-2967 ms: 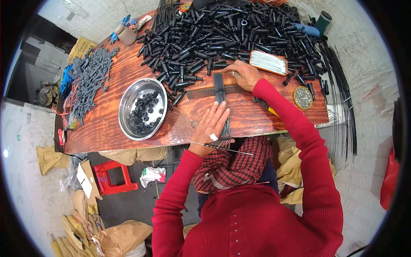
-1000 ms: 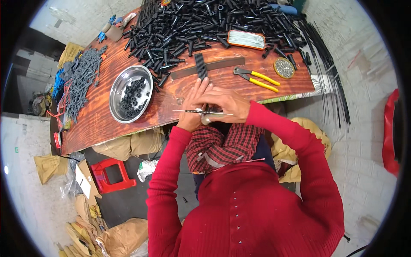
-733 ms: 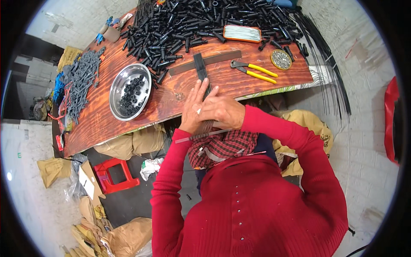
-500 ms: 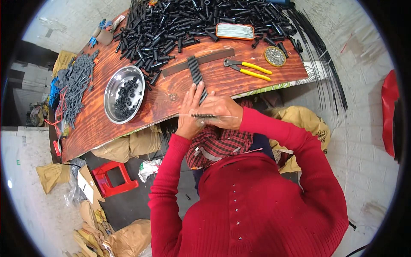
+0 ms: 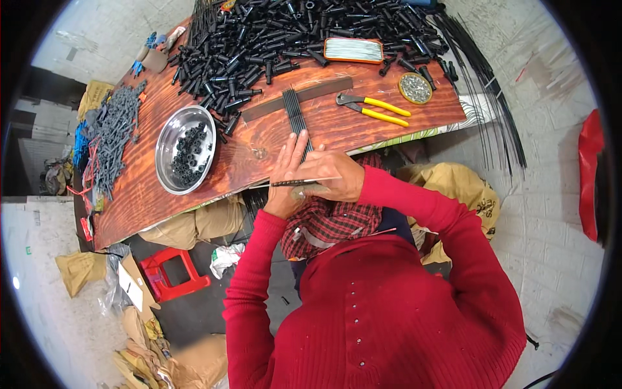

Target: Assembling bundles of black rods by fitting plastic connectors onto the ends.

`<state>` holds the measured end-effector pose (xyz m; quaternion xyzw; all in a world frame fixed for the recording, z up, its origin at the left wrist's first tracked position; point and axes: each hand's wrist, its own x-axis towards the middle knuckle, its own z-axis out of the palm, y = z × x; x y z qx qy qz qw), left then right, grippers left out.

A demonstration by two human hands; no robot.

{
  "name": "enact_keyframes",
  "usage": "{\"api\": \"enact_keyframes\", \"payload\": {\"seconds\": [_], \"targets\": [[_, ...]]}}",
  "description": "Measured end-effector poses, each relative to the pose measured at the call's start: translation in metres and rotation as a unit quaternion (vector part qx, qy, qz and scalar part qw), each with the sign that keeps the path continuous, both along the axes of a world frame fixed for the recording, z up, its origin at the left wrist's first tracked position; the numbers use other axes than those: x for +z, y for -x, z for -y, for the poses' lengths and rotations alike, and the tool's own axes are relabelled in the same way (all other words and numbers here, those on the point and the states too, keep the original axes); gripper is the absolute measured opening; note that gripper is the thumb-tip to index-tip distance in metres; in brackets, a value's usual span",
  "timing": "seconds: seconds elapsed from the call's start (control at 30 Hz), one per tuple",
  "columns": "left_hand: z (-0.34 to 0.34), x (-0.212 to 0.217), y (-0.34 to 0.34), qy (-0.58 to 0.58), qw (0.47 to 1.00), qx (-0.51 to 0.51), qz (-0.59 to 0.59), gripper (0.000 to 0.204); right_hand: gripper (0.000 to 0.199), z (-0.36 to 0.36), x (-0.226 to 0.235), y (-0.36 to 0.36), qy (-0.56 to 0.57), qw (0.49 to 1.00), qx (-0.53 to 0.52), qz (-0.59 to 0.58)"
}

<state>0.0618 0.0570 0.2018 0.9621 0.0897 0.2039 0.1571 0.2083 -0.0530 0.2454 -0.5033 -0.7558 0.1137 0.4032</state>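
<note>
Tabletop (image 5: pixel 129 207) of red-brown grain spreads ahead of the person, a heap of black fittings (image 5: pixel 272 39) covering its far side at twelve o'clock from the hands. A steel bowl (image 5: pixel 166 146) of small black pieces sits at nine, yellow-handled pliers (image 5: pixel 382 104) between one and two. Just short of twelve a flat bar (image 5: pixel 330 88) lies crosswise; over it runs the bundle of thin black strips (image 5: pixel 296 113), near end hidden at the hands. The strips look light, springy and slippery against one another; a flat palm across them all should hold better than a pinch. The left hand (image 5: pixel 284 172) lies flat, fingers straight, over the bundle; the right hand (image 5: pixel 343 175) curls beside it, any pinch hidden. Smallest, a slim dark rod (image 5: pixel 291 183) crosses above the left hand.
</note>
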Motion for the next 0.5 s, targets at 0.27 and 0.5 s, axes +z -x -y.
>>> {"api": "enact_keyframes", "payload": {"seconds": [0.27,0.5], "targets": [[-0.003,0.005,0.000,0.046,0.999,-0.015,0.018,0.044,0.048,0.004,0.007,-0.009,0.038,0.999,0.017,0.025],[-0.001,0.004,0.005,0.016,1.000,-0.014,0.004,0.061,0.035,-0.011,0.028,-0.057,0.116,0.992,0.040,0.001]]}}
